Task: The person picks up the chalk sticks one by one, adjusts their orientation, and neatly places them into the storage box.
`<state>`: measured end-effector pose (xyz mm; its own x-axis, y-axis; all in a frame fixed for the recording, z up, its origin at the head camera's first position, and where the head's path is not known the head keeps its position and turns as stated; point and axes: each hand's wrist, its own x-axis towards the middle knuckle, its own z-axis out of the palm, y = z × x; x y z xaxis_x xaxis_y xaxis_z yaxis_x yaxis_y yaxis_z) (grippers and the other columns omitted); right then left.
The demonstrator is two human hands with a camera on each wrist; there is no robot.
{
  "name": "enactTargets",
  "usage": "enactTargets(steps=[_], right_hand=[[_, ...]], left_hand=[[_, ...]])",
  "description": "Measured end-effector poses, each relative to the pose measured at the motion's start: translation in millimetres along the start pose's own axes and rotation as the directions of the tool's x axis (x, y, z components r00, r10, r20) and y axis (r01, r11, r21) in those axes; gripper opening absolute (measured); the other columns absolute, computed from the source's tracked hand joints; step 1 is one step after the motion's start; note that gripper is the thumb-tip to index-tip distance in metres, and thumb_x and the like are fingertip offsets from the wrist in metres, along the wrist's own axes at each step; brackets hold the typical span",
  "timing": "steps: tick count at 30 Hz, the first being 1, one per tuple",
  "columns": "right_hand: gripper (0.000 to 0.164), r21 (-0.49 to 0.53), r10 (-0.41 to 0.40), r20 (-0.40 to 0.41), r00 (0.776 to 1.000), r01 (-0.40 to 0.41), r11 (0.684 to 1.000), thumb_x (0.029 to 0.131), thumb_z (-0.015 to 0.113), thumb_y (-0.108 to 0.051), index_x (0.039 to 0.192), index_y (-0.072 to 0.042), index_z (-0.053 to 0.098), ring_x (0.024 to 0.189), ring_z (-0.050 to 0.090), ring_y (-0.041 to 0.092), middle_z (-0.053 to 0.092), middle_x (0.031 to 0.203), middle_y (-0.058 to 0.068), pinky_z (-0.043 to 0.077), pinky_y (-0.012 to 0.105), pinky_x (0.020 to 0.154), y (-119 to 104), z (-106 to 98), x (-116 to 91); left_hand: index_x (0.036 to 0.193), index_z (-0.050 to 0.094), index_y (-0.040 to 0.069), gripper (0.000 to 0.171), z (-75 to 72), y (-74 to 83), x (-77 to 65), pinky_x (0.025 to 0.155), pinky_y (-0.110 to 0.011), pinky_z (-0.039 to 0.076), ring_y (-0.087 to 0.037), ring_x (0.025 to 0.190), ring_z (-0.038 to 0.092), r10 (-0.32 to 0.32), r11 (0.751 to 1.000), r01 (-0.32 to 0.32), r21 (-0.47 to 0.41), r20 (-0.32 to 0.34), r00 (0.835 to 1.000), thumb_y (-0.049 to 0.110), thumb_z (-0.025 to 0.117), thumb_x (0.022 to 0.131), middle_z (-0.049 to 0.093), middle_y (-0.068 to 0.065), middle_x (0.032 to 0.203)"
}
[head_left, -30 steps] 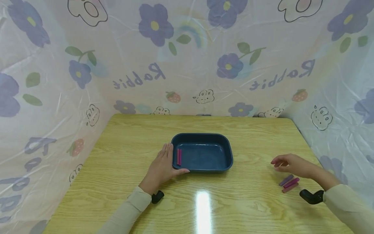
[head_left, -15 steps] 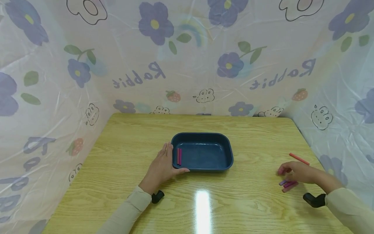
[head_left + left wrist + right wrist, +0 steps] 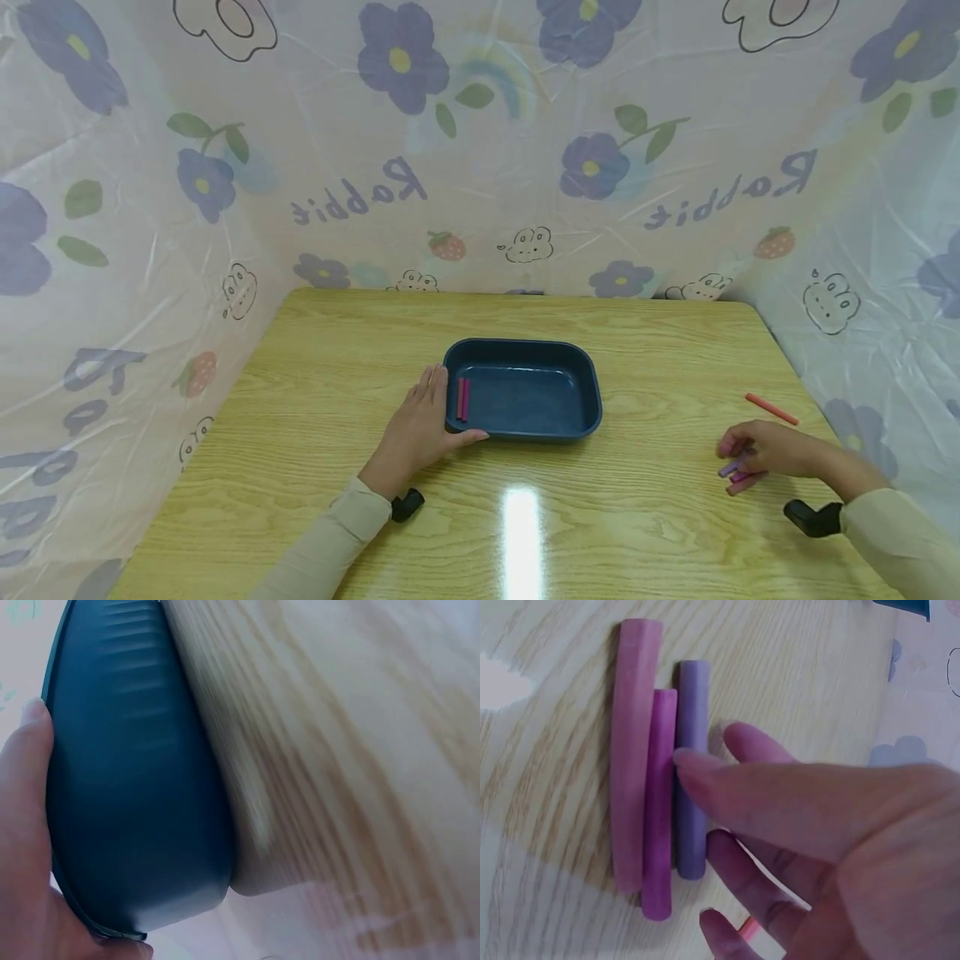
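Note:
My left hand rests against the left end of a dark blue tray, fingers straight along its side and thumb on the front rim. Inside the tray, a reddish stick and a magenta one lie side by side at the left. Over at the right, my right hand pinches a purple stick between thumb and fingers. Right beside it lie a magenta stick and a longer, slightly bent pink stick. The thumb covers part of the purple stick in the right wrist view.
An orange-red stick lies on the wooden table, beyond my right hand. A patterned cloth hangs behind the table and along both sides. Black wrist mounts stick out below both wrists.
The orange-red stick has come into view on the table beyond my right hand. That hand has moved down and toward the sticks, and now pinches the purple one. My left hand stays put.

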<state>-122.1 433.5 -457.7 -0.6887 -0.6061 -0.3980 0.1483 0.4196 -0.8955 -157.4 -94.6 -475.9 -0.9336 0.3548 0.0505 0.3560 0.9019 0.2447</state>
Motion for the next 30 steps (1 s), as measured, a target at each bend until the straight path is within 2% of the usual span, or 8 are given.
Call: enactTargets(steps=[10,21,30], right_hand=[[0.018,0.063,-0.051,0.036,0.998,0.049,0.997,0.087,0.047,0.017,0.101,0.026,0.041,0.088,0.06,0.042,0.053,0.096,0.024,0.052,0.048,0.073,4.5,-2.9,-2.0],[0.017,-0.114,-0.09,-0.022,0.996,0.087,0.99,0.09,0.054,0.006,0.099,0.019,0.048,0.077,0.065,0.028,0.055,0.09,0.019,0.055,0.04,0.066,11.9,-5.2,-2.5],[0.02,-0.032,-0.037,-0.052,0.998,0.035,0.999,0.092,0.054,0.001,0.098,0.019,0.047,0.076,0.065,0.035,0.057,0.087,0.019,0.054,0.044,0.066,10.8,-2.8,-0.8]], left_hand=[[0.148,0.006,0.0,0.119,1.1,3.6,-1.0,0.111,-0.042,0.016,-0.025,0.141,0.003,0.014,0.999,-0.013,0.036,-0.019,1.0,0.087,0.032,0.07,0.009,-0.016,0.153],[0.148,0.009,0.001,0.117,1.8,5.3,-1.9,0.11,-0.042,0.016,-0.027,0.141,0.004,0.017,0.999,-0.016,0.048,-0.031,0.999,0.087,0.031,0.071,0.008,-0.015,0.154],[0.148,0.01,0.0,0.118,0.2,6.1,-3.1,0.111,-0.042,0.018,-0.027,0.141,0.002,0.019,0.998,-0.016,0.061,-0.043,0.999,0.087,0.031,0.071,0.006,-0.016,0.154]])
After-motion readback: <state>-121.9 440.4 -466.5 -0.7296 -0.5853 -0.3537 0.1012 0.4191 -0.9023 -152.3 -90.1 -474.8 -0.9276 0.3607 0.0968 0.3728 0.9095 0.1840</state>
